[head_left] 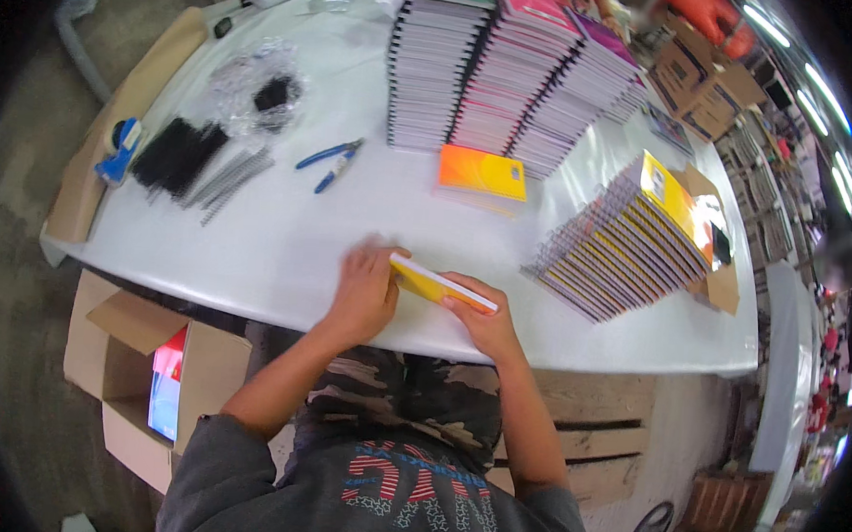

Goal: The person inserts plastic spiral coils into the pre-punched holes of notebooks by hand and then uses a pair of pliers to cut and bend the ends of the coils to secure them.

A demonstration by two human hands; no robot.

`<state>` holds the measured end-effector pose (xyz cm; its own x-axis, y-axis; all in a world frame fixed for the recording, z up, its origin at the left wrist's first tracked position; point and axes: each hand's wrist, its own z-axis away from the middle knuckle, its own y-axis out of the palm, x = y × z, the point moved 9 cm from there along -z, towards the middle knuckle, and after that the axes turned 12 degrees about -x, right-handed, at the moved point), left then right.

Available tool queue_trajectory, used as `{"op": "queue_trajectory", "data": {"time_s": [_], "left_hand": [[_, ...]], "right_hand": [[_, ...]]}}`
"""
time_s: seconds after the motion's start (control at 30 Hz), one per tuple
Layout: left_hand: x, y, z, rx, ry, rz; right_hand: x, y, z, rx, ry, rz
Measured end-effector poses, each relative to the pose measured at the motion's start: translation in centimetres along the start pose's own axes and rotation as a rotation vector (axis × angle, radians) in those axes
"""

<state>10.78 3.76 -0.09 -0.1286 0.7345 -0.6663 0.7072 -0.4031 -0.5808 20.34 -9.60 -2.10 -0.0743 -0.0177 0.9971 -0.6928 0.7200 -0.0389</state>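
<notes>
A small notebook (427, 284) with a yellow and orange cover is held up on edge between my hands, just above the near part of the white table (253, 262). My right hand (484, 319) grips its right end, thumb on the cover side. At the left end my left hand (365, 292) closes around the corner; its far fingertips are smeared by motion. Beyond my hands lies a short pile of orange notebooks (482, 175). To the right stands a tall leaning stack of yellow spiral-bound notebooks (630, 240). Blue-handled cutting pliers (329, 163) lie farther left.
Black binding coils (179, 154) and a clear plastic bag (238, 83) cover the table's left side. A blue tape dispenser (117, 153) sits at the left edge. Tall notebook stacks (426, 78) stand at the back. An open cardboard box (133, 337) is below the left edge.
</notes>
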Motion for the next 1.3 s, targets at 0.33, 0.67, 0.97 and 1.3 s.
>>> {"op": "queue_trajectory", "data": {"time_s": [0.33,0.67,0.97,1.3], "left_hand": [[11.6,-3.2,-10.2,-0.015,-0.275,-0.699],[13.5,-25.2,1.4,-0.662,-0.605,-0.897],[19.0,-23.6,-3.3,-0.523,-0.318,-0.915],[17.8,-12.4,-7.6,-0.210,-0.283,-0.790]], "right_hand": [[0.0,0.0,-0.2,-0.110,-0.033,0.078],[0.9,0.0,0.3,-0.088,-0.045,0.100],[0.4,-0.2,0.1,-0.104,-0.049,0.099],[0.0,-0.2,0.1,-0.101,0.006,0.034]]}}
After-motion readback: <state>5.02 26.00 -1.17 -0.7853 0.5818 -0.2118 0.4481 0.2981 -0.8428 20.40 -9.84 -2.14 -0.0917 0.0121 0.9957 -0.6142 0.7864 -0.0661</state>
